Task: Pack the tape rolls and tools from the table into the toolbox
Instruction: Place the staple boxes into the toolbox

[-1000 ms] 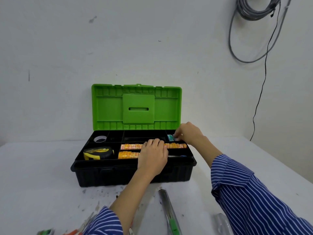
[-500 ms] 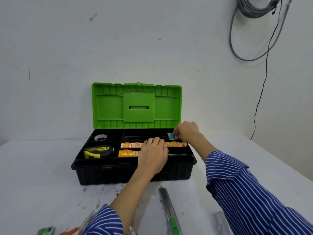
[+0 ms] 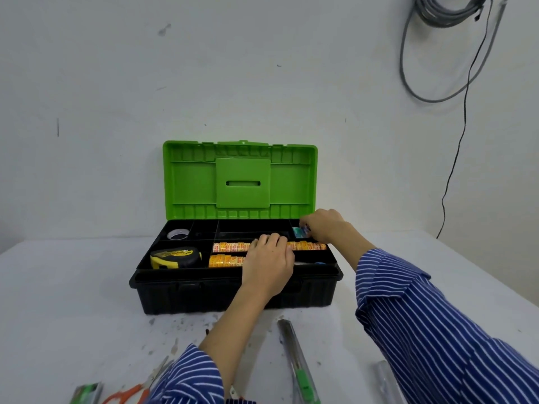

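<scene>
White, paint-flecked table point(image 3: 73, 287) against bare wall, grey cables point(image 3: 437, 13) up R. My R hand point(image 3: 325, 228) pinches small teal tape roll point(image 3: 298, 232) in toolbox point(image 3: 233, 293) back-R compartment. L hand point(image 3: 269, 266) lies flat, fingers straight, on orange tape rolls point(image 3: 230, 246). Tape measure point(image 3: 175, 257) left of it; cutter point(image 3: 297, 363), scissors point(image 3: 137, 389) near my elbows.

Workshop corner: paint-flecked white table point(image 3: 73, 301), bare wall point(image 3: 116, 83), coiled grey cables point(image 3: 443, 13) hanging.
</scene>
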